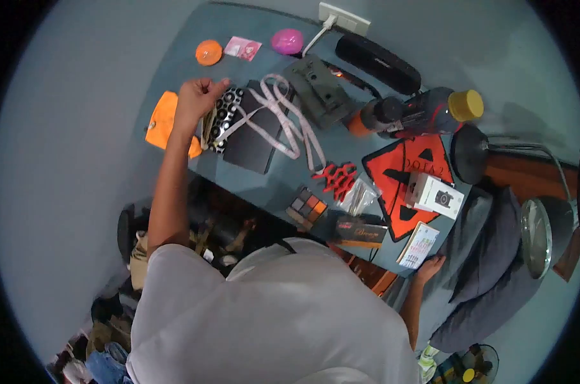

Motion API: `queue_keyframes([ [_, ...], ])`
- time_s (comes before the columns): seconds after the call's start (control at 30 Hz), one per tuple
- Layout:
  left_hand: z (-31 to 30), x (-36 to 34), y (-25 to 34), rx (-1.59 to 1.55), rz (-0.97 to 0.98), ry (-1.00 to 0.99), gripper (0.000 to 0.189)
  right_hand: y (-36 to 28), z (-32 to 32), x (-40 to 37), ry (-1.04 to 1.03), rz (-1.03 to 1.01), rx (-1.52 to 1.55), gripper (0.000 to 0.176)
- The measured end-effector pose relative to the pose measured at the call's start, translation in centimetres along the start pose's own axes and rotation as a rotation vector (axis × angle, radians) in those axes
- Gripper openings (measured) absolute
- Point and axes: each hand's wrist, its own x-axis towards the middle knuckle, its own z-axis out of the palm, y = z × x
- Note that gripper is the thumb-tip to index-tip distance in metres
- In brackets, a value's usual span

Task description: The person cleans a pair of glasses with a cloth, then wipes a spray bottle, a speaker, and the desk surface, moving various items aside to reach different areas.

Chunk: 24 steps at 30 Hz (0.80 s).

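Observation:
My left hand [200, 97] is closed in a pinch at the upper end of a black-and-white patterned pouch [227, 115]. Whatever lies between its fingertips is too small to make out. Under that forearm lies an orange pouch [163, 121]. A dark flat notebook or folder [254, 137] sits beside the patterned pouch, with a white measuring tape [283, 115] looped loosely over it. My right hand [429, 269] rests at the right edge of the table beside a small calendar-like card pad [419, 245], its fingers loosely extended and holding nothing visible.
Toward the wall lie an orange round item [208, 52], a pink egg-shaped item [287, 41], a grey-green case [317, 89] and a black speaker [378, 63]. A yellow-capped bottle [430, 109], an orange-black mat [392, 173], a white box [436, 195] and a lamp [536, 237] are rightward.

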Motion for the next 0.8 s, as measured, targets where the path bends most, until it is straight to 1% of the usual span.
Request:
queue_keyframes([
  [0.03, -0.3, -1.7, 0.2, -0.083, -0.034, -0.030, 0.039, -0.1, 0.0, 0.2, -0.010, -0.002, -0.005, 0.033],
  [0.1, -0.4, -4.3, -0.6, -0.108, -0.053, -0.052, 0.038, -0.2, -0.6, 0.8, -0.133, -0.029, -0.058, 0.034],
  [0.13, -0.5, -5.6, -1.1, -0.133, -0.059, -0.072, 0.038, 0.4, -0.8, 1.0, -0.142, -0.030, -0.066, 0.034],
  [0.17, -0.4, -6.8, -1.7, -0.150, -0.150, -0.114, 0.037, 1.1, -0.7, 1.0, -0.137, -0.068, -0.021, 0.034],
  [0.2, -0.4, -8.2, -1.7, -0.149, -0.158, -0.111, 0.037, 1.5, -0.4, 1.0, -0.132, -0.105, 0.026, 0.034],
  [0.23, -0.2, -10.0, -1.4, -0.190, -0.166, -0.193, 0.037, -2.0, -0.5, 0.0, -0.115, -0.043, 0.026, 0.033],
  [0.27, 0.0, -11.9, -1.1, -0.234, -0.173, -0.268, 0.037, -0.1, -0.5, 0.3, -0.127, -0.050, 0.027, 0.033],
  [0.3, -0.1, -14.1, -0.3, -0.171, -0.238, -0.313, 0.034, 2.1, -0.4, 1.1, -0.159, -0.184, 0.047, 0.032],
  [0.33, 0.0, -16.1, -0.5, -0.176, -0.247, -0.295, 0.034, 2.5, -0.3, 1.5, -0.191, -0.320, 0.068, 0.031],
  [0.37, 0.3, -18.1, -1.3, -0.250, -0.316, -0.439, 0.029, 3.0, -0.3, 1.7, -0.207, -0.335, 0.073, 0.031],
  [0.4, 0.8, -20.1, -2.2, -0.326, -0.378, -0.581, 0.025, 1.9, -0.1, 1.4, -0.174, -0.224, 0.084, 0.031],
  [0.43, 1.6, -22.3, -3.4, -0.359, -0.411, -0.611, 0.024, 0.8, 0.0, 1.2, -0.139, -0.111, 0.095, 0.031],
  [0.47, 2.8, -24.7, -4.6, -0.394, -0.441, -0.642, 0.024, 1.1, 0.1, 1.4, -0.150, -0.127, 0.103, 0.031],
  [0.53, 5.6, -29.5, -5.2, -0.407, -0.506, -0.567, 0.032, 2.9, 0.6, 2.3, -0.187, 0.020, 0.291, 0.032],
  [0.57, 7.4, -31.9, -6.1, -0.358, -0.481, -0.536, 0.039, 4.6, 0.9, 2.8, -0.194, -0.002, 0.302, 0.032],
  [0.63, 9.9, -35.8, -5.5, -0.276, -0.462, -0.512, 0.051, 7.1, 1.4, 4.0, -0.195, -0.216, 0.179, 0.034],
  [0.67, 10.6, -37.5, -4.8, -0.244, -0.469, -0.520, 0.056, 6.3, 1.4, 4.1, -0.194, -0.236, 0.189, 0.034],
  [0.7, 11.1, -39.3, -4.9, -0.253, -0.460, -0.505, 0.056, 5.5, 1.3, 3.3, -0.198, -0.224, 0.186, 0.035],
  [0.77, 11.6, -42.3, -5.7, -0.343, 0.014, -0.486, 0.059, 4.8, 1.4, 3.0, -0.206, -0.161, 0.228, 0.036],
  [0.8, 11.8, -42.7, -5.6, -0.345, 0.016, -0.476, 0.059, 3.8, 1.0, 2.8, -0.209, -0.169, 0.233, 0.036],
])
